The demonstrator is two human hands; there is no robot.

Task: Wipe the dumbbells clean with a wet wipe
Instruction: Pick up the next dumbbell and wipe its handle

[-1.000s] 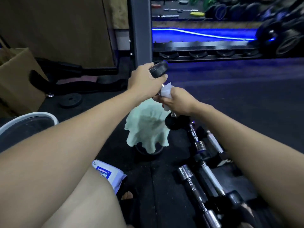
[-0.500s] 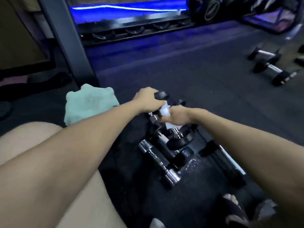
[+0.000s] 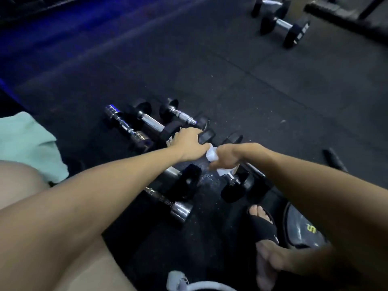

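I hold one small dumbbell above the black floor. My left hand grips its far black end, and its near black end hangs low by my right wrist. My right hand is wrapped round the chrome handle with a white wet wipe bunched under the fingers. Several more dumbbells with chrome handles and black ends lie side by side on the floor under and beyond my hands.
A mint green cloth lies at the left by my knee. A larger dumbbell sits far right on the floor. My foot in a black sandal is at lower right, beside a dark weight plate.
My head has turned right and down, so the cloth slid to the left edge. The held dumbbell came lower, over the row on the floor. Both hands keep their hold.
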